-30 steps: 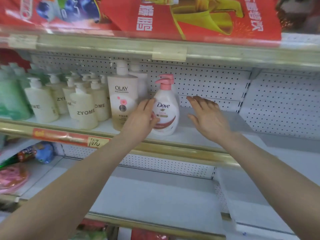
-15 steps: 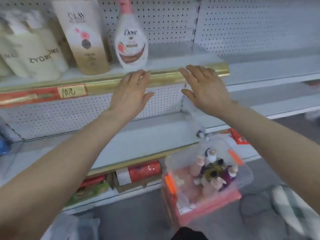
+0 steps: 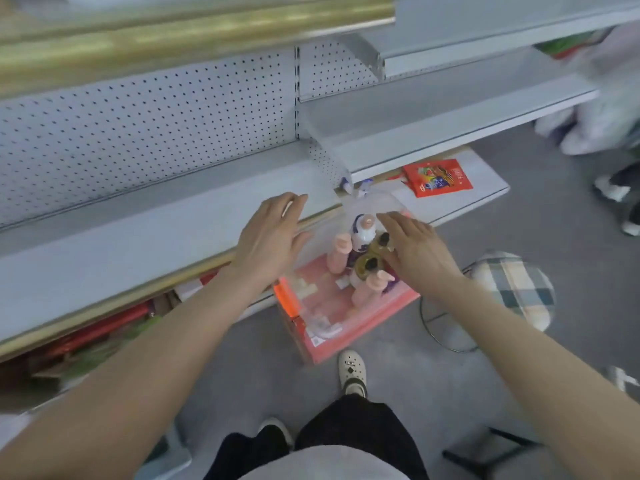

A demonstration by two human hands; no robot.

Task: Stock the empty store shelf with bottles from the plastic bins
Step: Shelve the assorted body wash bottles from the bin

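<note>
fingers of the left hand: straight, slightly spread, holding nothing, palm down over the front lip of the bare grey shelf. fingers of the right hand: likewise extended and empty, poised just over the pump tops of the bottles; whether they touch cannot be told. directly beneath the right fingers the bottles stand upright and bunched at the far end of a clear plastic bin with a pink base. the bin sits on the floor against the foot of the shelving, just below and right of the left fingers. the upright packing leaves the pump necks uppermost, which probably explains the approach from above; the bin's place close to the shelving keeps the lift to the shelf short. judged stage: reach for a bottle, none yet gripped. beyond both sets of fingers, a red packet lies on the lowest board. right of the right fingers stands a stool with a checked cushion.
</note>
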